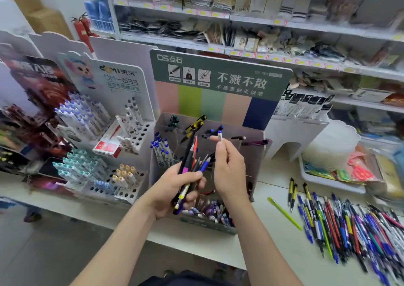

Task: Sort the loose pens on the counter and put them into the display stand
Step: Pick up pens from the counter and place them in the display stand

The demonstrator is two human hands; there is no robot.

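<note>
My left hand (177, 189) grips a bundle of mixed pens (192, 156), black, red, blue and yellow, held upright in front of the display stand (253, 145). My right hand (229, 165) pinches one white pen with a blue tip (220, 136) above the stand's clear compartments. Those compartments hold a few pens: blue-capped ones (160, 148) at the left, a yellow and black one (196, 124) further back. A big heap of loose pens (349, 224) lies on the white counter to the right.
Other pen displays (87, 132) stand to the left of the stand. A lime green pen (284, 212) lies apart from the heap. A white tray with packets (336, 176) sits at the right, and stocked shelves (240, 19) rise behind the counter.
</note>
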